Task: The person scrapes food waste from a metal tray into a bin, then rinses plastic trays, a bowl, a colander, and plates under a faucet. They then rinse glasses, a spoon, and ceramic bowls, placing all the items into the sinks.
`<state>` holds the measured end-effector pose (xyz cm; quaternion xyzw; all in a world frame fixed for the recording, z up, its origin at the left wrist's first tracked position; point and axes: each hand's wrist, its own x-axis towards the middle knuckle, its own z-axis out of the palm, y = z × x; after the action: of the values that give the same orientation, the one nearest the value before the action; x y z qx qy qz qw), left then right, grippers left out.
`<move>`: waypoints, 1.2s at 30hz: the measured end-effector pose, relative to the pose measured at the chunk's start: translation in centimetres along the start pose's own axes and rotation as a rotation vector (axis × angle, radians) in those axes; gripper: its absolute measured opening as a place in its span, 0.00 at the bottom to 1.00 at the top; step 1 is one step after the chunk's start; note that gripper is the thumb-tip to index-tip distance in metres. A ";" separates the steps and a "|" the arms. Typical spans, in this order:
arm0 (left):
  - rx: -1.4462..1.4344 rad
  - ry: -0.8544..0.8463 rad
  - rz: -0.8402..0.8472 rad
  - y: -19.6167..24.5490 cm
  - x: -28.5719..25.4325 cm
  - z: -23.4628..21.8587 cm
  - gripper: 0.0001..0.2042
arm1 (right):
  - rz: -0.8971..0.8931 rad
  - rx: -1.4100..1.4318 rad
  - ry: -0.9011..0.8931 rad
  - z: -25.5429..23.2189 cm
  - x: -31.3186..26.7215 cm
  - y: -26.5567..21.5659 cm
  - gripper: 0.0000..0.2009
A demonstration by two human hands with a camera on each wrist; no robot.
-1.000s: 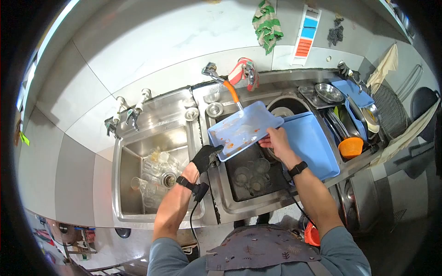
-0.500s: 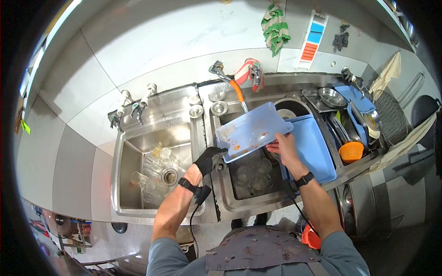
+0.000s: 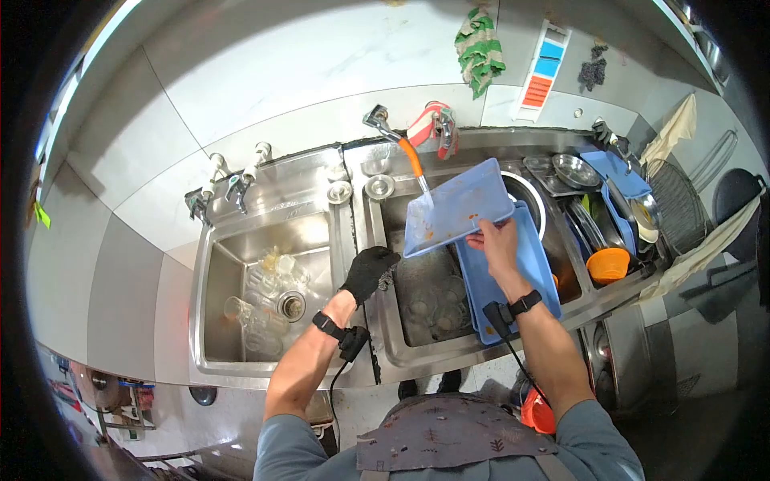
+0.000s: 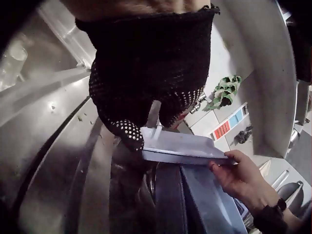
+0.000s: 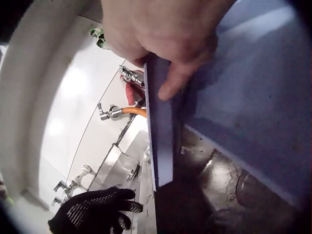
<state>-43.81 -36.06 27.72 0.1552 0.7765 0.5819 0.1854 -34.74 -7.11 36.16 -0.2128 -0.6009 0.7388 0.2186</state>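
A shallow blue tray (image 3: 461, 210) with orange food bits on it is held tilted over the right sink basin. My bare right hand (image 3: 499, 250) pinches its near right edge, thumb on one side of the rim and fingers on the other, as the right wrist view (image 5: 170, 53) shows. Water from an orange hose (image 3: 411, 158) falls on the tray's left part. My left hand (image 3: 370, 271), in a black dotted glove, hovers by the tray's left corner, fingers loosely bent and holding nothing. Below the right hand, more blue trays (image 3: 533, 280) lean in the basin.
Clear glasses (image 3: 265, 325) lie in the left basin (image 3: 224, 357), and several cups (image 3: 441, 313) sit at the bottom of the right one. A pot with a white rim (image 3: 536, 196) stands behind the trays. Rightward are an orange bowl (image 3: 608, 264), metal dishes (image 3: 575, 170) and pans.
The held tray has moved right and tilted more steeply, with fewer orange bits showing. My left hand has come away from its corner. The trays beneath have shifted left and tipped, exposing the white-rimmed pot.
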 end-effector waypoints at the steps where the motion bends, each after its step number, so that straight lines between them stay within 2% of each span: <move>1: -0.035 -0.023 -0.005 0.7 -0.6 -0.4 0.17 | -0.011 -0.012 -0.011 0.0 0.4 0.4 0.18; 4: -0.049 -0.044 -0.019 2.5 -2.1 -1.4 0.16 | -0.029 -0.009 -0.021 0.3 1.0 1.4 0.20; 6: -0.029 -0.045 -0.038 1.7 -2.4 -1.8 0.16 | -0.028 0.004 -0.016 0.3 0.7 2.1 0.20; 8: 0.057 -0.061 0.221 -0.6 -2.3 -1.9 0.15 | -0.051 0.028 -0.027 0.5 0.2 2.6 0.20; 9: 0.057 -0.062 0.216 -1.2 -2.6 -1.8 0.15 | -0.047 0.029 -0.027 0.7 -0.1 2.9 0.20; 11: 0.259 -0.098 0.316 -1.1 -3.2 -1.1 0.14 | -0.023 0.056 0.001 1.3 -0.7 3.4 0.19; 13: 0.233 -0.109 0.276 -0.3 -4.3 0.5 0.16 | -0.024 0.063 0.003 1.9 -1.1 4.1 0.19; 15: 0.413 -0.210 0.103 3.1 -6.9 2.3 0.17 | -0.021 0.069 0.012 1.7 -0.9 5.5 0.19; 16: 0.478 -0.219 0.245 0.7 -6.9 3.4 0.20 | -0.018 0.084 0.000 1.5 -0.7 6.5 0.20; 17: 0.476 -0.227 0.242 0.7 -7.5 4.2 0.20 | -0.013 0.098 -0.012 1.2 -0.8 6.8 0.20; 19: 0.638 -0.269 0.431 1.2 -8.8 5.4 0.21 | -0.011 0.101 -0.016 0.9 -1.2 7.1 0.20; 20: 0.653 -0.307 0.462 2.9 -9.8 5.3 0.22 | -0.015 0.108 -0.031 1.0 -1.4 6.9 0.20; 23: 0.685 -0.346 0.524 3.5 -10.5 5.0 0.22 | -0.007 0.105 0.019 1.3 -1.8 6.0 0.20; 26: 0.638 -0.405 0.425 2.7 -10.2 4.3 0.22 | -0.017 0.078 0.045 1.7 -1.5 6.2 0.20; 32: 0.591 -0.347 0.566 2.6 -10.9 4.2 0.20 | -0.034 0.064 0.044 1.8 -1.0 5.7 0.20; 36: 0.617 -0.331 0.527 3.0 -11.3 4.1 0.19 | -0.046 0.079 0.014 0.9 -0.9 5.3 0.22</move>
<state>-31.83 -36.90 30.76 0.4872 0.8078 0.3171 0.0976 -34.88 -9.32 31.22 -0.1954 -0.5744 0.7553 0.2480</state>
